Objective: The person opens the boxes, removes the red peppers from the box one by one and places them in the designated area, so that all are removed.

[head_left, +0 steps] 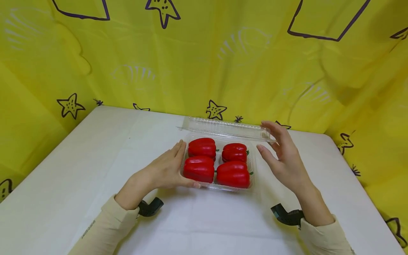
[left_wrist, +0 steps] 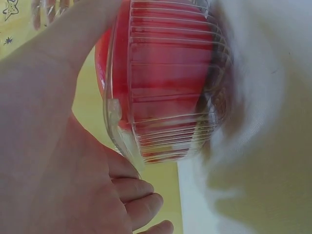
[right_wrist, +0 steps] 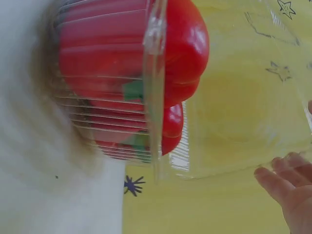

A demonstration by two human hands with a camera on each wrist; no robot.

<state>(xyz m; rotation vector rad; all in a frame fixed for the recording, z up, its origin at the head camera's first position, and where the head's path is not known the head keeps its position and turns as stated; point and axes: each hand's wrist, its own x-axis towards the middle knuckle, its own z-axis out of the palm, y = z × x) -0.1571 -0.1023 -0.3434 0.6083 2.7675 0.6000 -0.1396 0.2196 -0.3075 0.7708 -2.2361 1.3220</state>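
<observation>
Several red bell peppers (head_left: 234, 174) with green stems lie in two rows inside a clear plastic clamshell container (head_left: 255, 166). Its hinged lid (head_left: 223, 130) stands raised along the far side. My left hand (head_left: 165, 170) rests against the container's left side with straight fingers, its thumb laid along the front rim. In the left wrist view the ribbed wall (left_wrist: 170, 83) shows red through it, beside the palm. At the lid's right end is my right hand (head_left: 285, 161), fingertips touching the edge and thumb held apart below. The right wrist view shows those fingers (right_wrist: 273, 184) at the lid's edge.
A white-covered table (head_left: 79, 170) bears the container near its middle. Yellow curtain (head_left: 197, 63) with dark starfish drawings hangs behind the table and along both sides. Dark wrist-worn devices (head_left: 288, 215) sit at both cuffs.
</observation>
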